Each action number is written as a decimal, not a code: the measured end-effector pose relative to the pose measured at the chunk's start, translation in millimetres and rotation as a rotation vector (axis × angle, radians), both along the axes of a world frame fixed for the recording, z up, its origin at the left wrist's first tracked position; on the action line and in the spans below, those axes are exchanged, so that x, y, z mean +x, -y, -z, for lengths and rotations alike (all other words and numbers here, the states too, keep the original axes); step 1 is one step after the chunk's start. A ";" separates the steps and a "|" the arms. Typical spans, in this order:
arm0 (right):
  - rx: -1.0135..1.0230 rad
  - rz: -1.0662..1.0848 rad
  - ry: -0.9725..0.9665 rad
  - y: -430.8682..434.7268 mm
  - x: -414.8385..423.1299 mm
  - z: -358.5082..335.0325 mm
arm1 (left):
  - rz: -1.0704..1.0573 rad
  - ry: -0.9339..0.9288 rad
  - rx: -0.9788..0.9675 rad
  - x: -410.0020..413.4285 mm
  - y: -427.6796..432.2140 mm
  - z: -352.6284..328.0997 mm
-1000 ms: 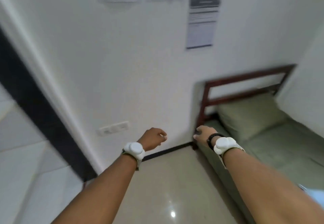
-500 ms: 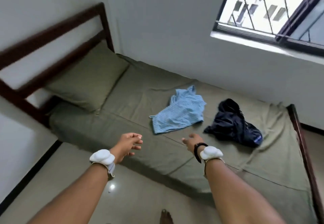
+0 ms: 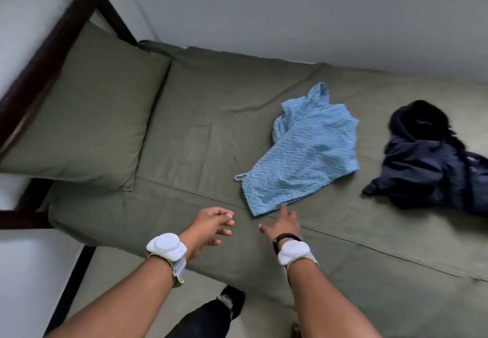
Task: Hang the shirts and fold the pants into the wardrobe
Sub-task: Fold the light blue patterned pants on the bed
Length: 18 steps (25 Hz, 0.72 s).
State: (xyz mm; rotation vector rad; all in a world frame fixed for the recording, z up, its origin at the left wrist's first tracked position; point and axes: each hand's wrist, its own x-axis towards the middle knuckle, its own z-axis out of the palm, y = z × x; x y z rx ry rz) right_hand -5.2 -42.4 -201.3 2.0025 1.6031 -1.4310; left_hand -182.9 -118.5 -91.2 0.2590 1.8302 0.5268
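Blue shirt [image 3: 309, 152] near dark garment [image 3: 433, 158]; pillow [image 3: 87, 115] far left.

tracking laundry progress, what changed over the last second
The view swung from the wall to the bed. Both arms extended over it; the right hand nears the blue garment, the left hand beside it. Nothing held. Blue and dark garment lie unmoved.

Bed [image 3: 211, 115]: pillow [image 3: 87, 115], blue shirt [image 3: 303, 152], dark garment [image 3: 433, 163]

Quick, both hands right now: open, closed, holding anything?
Left hand: open, fingers loosely curled, holding nothing.
Right hand: open, fingers stretched toward the blue garment, holding nothing.
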 end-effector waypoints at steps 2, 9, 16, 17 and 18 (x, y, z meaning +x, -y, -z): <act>0.192 -0.358 0.137 -10.4 -52.6 28.0 | -0.024 -0.039 -0.041 -34.5 -9.3 21.3; 0.017 -0.378 0.137 -69.2 -141.8 49.4 | -0.062 -0.079 -0.095 -104.4 -19.8 59.4; -0.084 -0.270 -0.323 -24.5 -193.8 -111.4 | 0.323 -0.180 0.174 -120.1 -15.5 -19.6; -0.078 -0.291 -0.366 -25.8 -197.1 -136.4 | 0.363 -0.204 0.185 -122.8 -13.8 -28.3; -0.055 -0.325 -0.392 -28.5 -194.9 -165.3 | 0.381 -0.252 0.188 -122.8 -12.2 -44.5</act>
